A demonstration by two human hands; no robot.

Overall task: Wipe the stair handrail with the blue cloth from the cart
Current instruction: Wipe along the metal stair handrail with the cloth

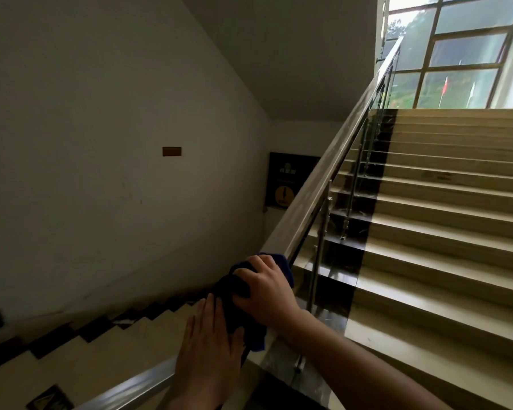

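Note:
A long metal stair handrail (323, 173) climbs from the lower middle toward the window at the upper right. My right hand (264, 287) presses the dark blue cloth (251, 327) onto the rail's lower end, fingers curled over it. Part of the cloth hangs down below that hand. My left hand (211, 347) lies flat with fingers together, its fingertips touching the cloth's lower left side, above the rail of the lower flight (125, 390). The cart is out of view.
Beige steps with dark edging (444, 232) rise to the right behind glass panels and steel posts (323, 232). A lower flight (80, 350) descends at left along a white wall. A dark poster (288, 182) hangs under the sloped ceiling. A large window (456, 51) tops the landing.

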